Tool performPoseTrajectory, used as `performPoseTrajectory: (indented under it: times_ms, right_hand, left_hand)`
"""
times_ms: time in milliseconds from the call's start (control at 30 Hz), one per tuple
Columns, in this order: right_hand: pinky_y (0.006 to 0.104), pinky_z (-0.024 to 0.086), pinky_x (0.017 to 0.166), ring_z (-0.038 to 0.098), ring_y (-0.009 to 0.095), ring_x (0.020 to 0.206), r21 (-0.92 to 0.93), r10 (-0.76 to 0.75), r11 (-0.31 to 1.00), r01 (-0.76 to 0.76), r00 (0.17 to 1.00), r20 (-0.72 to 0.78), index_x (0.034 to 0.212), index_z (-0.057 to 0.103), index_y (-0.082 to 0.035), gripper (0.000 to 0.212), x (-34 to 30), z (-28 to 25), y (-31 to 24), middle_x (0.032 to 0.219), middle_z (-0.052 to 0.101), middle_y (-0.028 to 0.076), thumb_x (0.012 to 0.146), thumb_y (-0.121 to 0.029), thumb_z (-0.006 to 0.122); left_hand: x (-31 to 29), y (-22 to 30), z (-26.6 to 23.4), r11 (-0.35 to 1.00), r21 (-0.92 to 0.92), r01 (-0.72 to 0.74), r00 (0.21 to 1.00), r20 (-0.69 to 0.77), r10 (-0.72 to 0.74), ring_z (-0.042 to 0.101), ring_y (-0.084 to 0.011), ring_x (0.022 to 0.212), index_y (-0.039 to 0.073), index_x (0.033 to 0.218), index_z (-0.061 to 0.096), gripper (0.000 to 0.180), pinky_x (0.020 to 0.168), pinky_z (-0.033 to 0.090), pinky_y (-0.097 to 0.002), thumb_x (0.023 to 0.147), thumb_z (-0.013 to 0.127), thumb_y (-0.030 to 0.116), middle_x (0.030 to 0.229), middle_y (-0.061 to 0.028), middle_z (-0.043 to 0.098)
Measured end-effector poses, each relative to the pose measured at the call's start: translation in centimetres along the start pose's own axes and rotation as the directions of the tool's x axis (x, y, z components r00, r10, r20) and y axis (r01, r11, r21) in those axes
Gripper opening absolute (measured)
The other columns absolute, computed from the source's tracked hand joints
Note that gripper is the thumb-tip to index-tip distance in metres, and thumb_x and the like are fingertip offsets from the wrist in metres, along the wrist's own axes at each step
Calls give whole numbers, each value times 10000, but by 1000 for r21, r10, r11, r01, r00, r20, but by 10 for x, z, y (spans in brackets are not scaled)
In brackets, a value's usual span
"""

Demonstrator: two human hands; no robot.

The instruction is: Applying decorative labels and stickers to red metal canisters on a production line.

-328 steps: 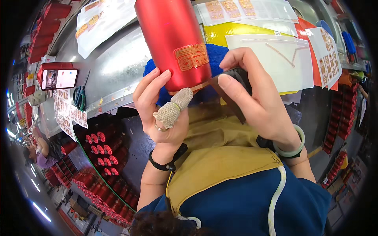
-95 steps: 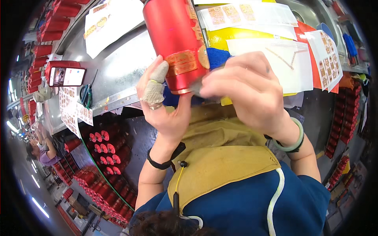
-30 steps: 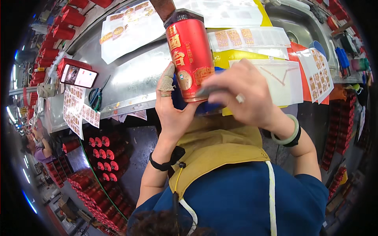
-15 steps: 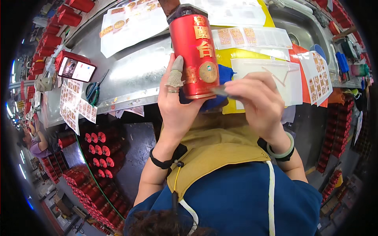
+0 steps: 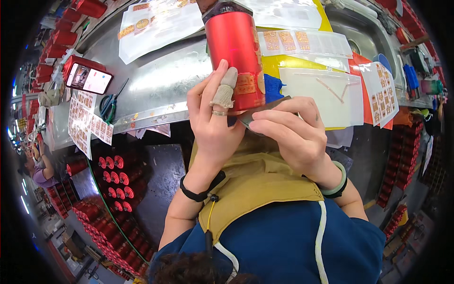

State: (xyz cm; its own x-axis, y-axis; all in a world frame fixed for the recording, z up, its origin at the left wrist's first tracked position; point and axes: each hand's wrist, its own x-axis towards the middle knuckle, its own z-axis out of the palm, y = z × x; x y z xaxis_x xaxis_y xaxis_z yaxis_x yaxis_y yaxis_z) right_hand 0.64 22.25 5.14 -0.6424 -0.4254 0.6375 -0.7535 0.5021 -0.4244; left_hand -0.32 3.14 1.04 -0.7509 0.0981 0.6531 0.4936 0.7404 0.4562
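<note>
A shiny red cylinder (image 5: pixel 231 45) with gold decals stands out from a dark holder (image 5: pixel 225 7) at the table's far side. My left hand (image 5: pixel 215 111) is wrapped round the cylinder's near left side, with a pale cloth cot on one finger. Between the fingers of my right hand (image 5: pixel 293 130) is a thin, flat, dark scraper blade (image 5: pixel 257 118). Its edge lies at the cylinder's near end, close to my left fingertips. A gold decal patch (image 5: pixel 246 84) faces up beside the left fingers. Part of the cylinder's near rim is hidden by the hands.
Decal sheets (image 5: pixel 158 28) lie on the metal table (image 5: pixel 165 75), with more sheets (image 5: pixel 380 90) at right. Left are scissors (image 5: pixel 109 105) and a lit phone (image 5: pixel 89 78). A sink (image 5: pixel 359 35) is at the far right. Red cylinders (image 5: pixel 116 177) stand below left; a person (image 5: pixel 43 170) is beyond.
The red cylinder has turned, so its large gold characters have gone from the top to the right side. My right hand has brought the scraper blade leftward under the near end.
</note>
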Motion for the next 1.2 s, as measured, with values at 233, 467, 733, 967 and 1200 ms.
performPoseTrajectory:
  times_ms: [233,467,733,967,1200]
  right_hand:
    - [354,509,773,676,220,895,43,-5,999,5,1000,-7,982,773,-53,333,-4,3,3,1012,759,45,656,-84,713]
    - [343,508,785,680,216,879,46,14,999,-12,1000,-28,972,779,-53,331,-5,4,7,990,763,46,648,-77,713]
    - [329,531,737,618,230,894,70,43,997,-42,999,-21,930,812,-70,250,-8,2,11,975,786,39,701,-44,717]
    - [335,510,799,675,221,856,91,40,995,-34,997,-69,947,788,-57,286,-9,6,15,961,764,40,678,-56,693]
    - [323,525,778,669,228,853,121,81,990,-70,993,-82,950,799,-69,286,-14,7,20,963,770,41,689,-43,685]
  left_hand:
    - [-24,-19,0,959,-199,202,979,80,-189,629,-363,1224,-10,1483,511,814,1010,542,-410,739,841,20,1476,-217,567]
    - [-8,-4,-6,989,5,147,985,88,-147,622,-368,1266,-7,1475,523,824,1136,436,-493,724,855,68,1447,-197,585]
    - [-36,-29,-7,915,-215,341,930,219,-295,637,-340,1284,-52,1428,557,652,1247,300,-490,837,808,62,1328,-193,687]
    - [-2,8,3,999,-31,19,998,55,-18,522,-337,1373,58,1332,645,632,1150,398,-516,719,793,11,1487,-128,566]
    - [-1,-6,4,989,82,-125,989,85,118,568,-331,1335,52,1341,648,636,1170,389,-538,724,792,1,1439,-117,607]
